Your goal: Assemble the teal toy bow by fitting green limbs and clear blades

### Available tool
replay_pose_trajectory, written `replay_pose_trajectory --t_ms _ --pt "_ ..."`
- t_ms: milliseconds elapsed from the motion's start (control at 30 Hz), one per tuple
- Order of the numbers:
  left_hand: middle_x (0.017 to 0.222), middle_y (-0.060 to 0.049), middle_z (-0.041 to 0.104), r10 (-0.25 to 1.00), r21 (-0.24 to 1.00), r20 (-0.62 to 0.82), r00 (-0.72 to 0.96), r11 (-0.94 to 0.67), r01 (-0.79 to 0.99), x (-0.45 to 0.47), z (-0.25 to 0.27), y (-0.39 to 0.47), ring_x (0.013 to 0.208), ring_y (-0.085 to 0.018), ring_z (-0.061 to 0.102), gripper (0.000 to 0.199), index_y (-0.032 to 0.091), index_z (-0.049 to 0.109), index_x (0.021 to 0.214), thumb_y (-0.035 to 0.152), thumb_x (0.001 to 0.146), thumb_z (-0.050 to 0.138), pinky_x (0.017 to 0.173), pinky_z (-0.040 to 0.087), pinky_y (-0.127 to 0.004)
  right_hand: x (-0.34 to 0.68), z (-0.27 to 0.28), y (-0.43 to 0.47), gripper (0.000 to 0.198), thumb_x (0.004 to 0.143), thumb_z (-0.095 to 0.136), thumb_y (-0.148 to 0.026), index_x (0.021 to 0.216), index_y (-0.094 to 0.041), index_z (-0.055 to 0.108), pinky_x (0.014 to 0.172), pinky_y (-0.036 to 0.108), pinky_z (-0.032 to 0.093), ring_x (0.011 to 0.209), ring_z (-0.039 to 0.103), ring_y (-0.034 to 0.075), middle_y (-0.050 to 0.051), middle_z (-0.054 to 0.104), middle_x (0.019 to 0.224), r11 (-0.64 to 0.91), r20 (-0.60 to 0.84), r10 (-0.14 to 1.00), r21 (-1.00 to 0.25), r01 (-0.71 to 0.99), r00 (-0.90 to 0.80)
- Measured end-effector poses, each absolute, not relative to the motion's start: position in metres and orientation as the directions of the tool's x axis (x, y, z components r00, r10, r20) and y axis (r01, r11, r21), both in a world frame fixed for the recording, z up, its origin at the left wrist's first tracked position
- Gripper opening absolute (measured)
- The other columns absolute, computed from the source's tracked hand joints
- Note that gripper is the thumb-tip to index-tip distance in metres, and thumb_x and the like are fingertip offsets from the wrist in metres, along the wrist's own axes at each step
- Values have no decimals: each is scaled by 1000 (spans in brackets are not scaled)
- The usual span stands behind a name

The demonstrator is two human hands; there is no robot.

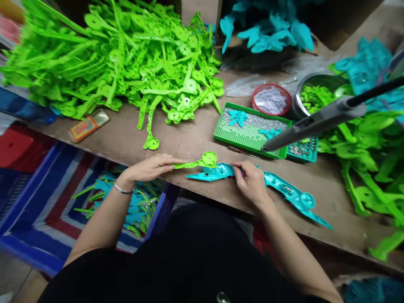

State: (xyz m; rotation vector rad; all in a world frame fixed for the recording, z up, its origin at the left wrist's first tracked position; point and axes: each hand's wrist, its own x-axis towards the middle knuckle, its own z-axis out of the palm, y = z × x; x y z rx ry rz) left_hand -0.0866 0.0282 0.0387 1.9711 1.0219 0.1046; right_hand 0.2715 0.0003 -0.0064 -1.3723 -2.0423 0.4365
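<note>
My left hand (151,169) is at the bench's front edge, its fingers closed on the thin end of a lime-green plastic arm (192,163). The round disc end of that arm lies over a teal plastic shell (217,171). My right hand (252,183) pinches at the shell's middle; a small purple bit shows at its fingertips, too small to name. To the right of this hand runs a teal length (288,191) with a round boss and a pointed end. My fingers hide whether both teal lengths are one piece.
A heap of green arms (151,59) covers the back left, near a phone (89,125). A green tray (240,130), a red bowl (271,99) and a metal bowl (298,99) hold small parts. A grey tool (315,120) hangs at right. A striped bin (63,198) stands below left.
</note>
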Motion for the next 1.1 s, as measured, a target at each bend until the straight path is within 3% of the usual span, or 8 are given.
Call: replay_pose_trajectory --t_ms 100,233,333,433,500,733,867,1100 --pt "113 -7 64 678 627 -315 664 -377 682 -72 35 30 104 -23 56 42 37 56 141 37 102 38 96 41 -40 277 -7 -2 15 95 54 -19 95 -20 69 73 31 54 79 69 18 5 73 85 403 317 912 -581 707 -259" --pt "139 -12 52 764 547 -100 637 -493 677 -36 31 16 126 -28 47 59 30 27 158 39 101 43 106 36 -47 278 -8 -3 16 95 53 -19 95 -21 69 75 33 55 80 69 19 5 73 86 377 294 924 -586 717 -246" --pt "130 -12 56 721 514 -12 693 -590 623 -12 23 8 115 -24 52 59 25 18 160 30 103 36 98 42 -39 278 -9 -3 17 95 52 -19 96 -21 69 76 34 56 81 69 20 6 73 87 369 286 928 -595 714 -240" --pt "104 -9 56 682 444 -13 731 -651 615 -4 15 13 91 -20 52 58 20 19 159 21 102 29 84 44 -33 278 -8 -4 17 95 52 -19 96 -20 69 75 33 55 81 69 19 6 73 87 373 280 927 -603 705 -251" --pt "98 -7 53 647 408 -38 761 -685 603 -6 13 21 85 -19 50 60 19 19 160 19 100 31 81 44 -32 279 -8 -5 17 95 51 -18 96 -20 68 74 33 54 80 68 19 6 72 86 385 280 922 -609 693 -267" --pt "94 -5 53 573 424 -133 809 -705 569 -3 19 45 84 -19 51 66 20 27 158 15 93 35 80 44 -29 281 -8 -5 16 95 52 -18 95 -20 67 71 32 53 78 68 18 5 71 83 410 295 911 -578 706 -288" --pt "93 -6 55 557 358 -118 822 -748 559 -6 17 47 85 -21 51 65 24 37 155 14 90 40 80 43 -32 281 -9 -6 16 95 51 -18 95 -20 68 71 32 54 78 68 18 6 72 84 404 292 913 -567 718 -284" --pt "98 -7 55 603 220 -76 794 -767 603 -5 7 45 85 -20 48 61 29 41 152 16 93 42 80 42 -33 279 -9 -6 18 96 50 -19 95 -21 68 69 32 53 77 68 18 5 71 83 399 288 915 -550 734 -281"
